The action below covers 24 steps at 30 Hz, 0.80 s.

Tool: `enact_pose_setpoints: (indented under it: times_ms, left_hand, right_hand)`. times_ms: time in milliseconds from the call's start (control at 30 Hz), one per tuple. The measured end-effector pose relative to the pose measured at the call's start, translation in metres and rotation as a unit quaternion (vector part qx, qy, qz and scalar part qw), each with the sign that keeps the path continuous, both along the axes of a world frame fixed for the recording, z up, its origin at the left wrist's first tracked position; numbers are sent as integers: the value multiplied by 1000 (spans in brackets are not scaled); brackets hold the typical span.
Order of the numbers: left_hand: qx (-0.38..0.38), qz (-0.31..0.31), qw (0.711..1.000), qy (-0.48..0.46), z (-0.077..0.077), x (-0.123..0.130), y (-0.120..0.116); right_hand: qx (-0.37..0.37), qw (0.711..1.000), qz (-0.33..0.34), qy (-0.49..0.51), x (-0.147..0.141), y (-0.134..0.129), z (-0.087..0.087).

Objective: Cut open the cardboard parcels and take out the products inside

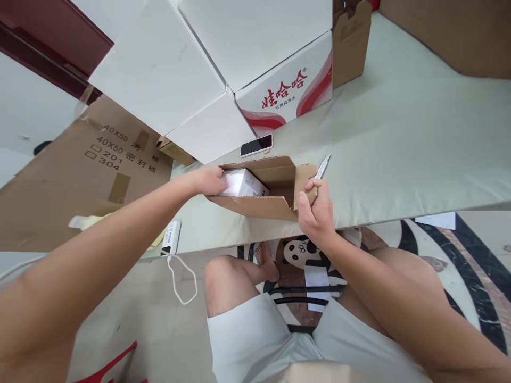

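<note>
Nearest, below the open cardboard box [255, 207], are the person's pale shorts [247, 340] and bare legs, above a floor with a panda picture [297, 252]. A white cable [195, 287] hangs down to the left of the open cardboard box, from a small white device [171, 238] at the edge of the cloth-covered table [399, 159].

The open cardboard box is at the near side of that table, its top open and its long side towards the person. A smaller white box [243, 182] lies inside its left part; the right part shows bare cardboard. The left hand [211, 181] is at the left end, fingers bent and close together, their tips at the white box; whether they grip it or the cardboard wall, I cannot tell. The right hand [317, 210] is closed at the right end, holding the end flap [304, 181], with a slim silver tool [323, 166] sticking up out of the same fist.

Just beyond the open cardboard box lies a phone [256, 145], dark screen up. Farther beyond it stand large white cartons [255, 42], one with red Chinese lettering, and to their right a brown carton [351, 48]
</note>
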<state>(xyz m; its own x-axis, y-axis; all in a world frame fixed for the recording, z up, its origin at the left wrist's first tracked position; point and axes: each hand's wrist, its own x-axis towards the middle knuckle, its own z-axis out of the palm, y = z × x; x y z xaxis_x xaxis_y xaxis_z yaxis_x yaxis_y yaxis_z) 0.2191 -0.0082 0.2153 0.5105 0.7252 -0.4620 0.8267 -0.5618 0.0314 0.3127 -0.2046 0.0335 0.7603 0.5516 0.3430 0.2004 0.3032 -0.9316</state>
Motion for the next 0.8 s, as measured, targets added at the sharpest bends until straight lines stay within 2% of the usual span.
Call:
enact_pose_setpoints:
  times_ms: [100, 200, 300, 400, 467, 533, 600, 667, 733, 800]
  left_hand:
    - [6, 3, 997, 78, -8, 14, -9]
    - [56, -22, 986, 153, -15, 33, -18]
    - [78, -52, 981, 167, -13, 44, -25]
    - [82, -44, 990, 104, 3, 43, -28]
    - [103, -29, 994, 9, 22, 34, -28]
    - [121, -17, 984, -130, 43, 18, -28]
    - [104, 20, 951, -290, 61, -4, -27]
    - [54, 81, 896, -433, 70, -27, -27]
    - [1, 117, 840, -531, 63, -49, -29]
    - [-84, 153, 763, -622, 38, -69, -32]
  right_hand:
    - [10, 1000, -4, -25, -3, 1, -2]
    - [14, 999, -2, -37, -4, 1, -1]
    - [21, 998, -3, -53, -2, 0, 0]
    - [23, 998, -3, -60, 2, 0, 1]
    - [15, 999, -2, -48, 6, 0, 1]
    - [7, 999, -9, -37, 11, 0, 0]
    - [2, 999, -28, -27, 15, 1, 0]
    - [3, 999, -45, -14, 19, 1, 0]
    - [7, 999, -51, -8, 22, 2, 0]
    - [8, 998, -53, -15, 24, 5, -1]
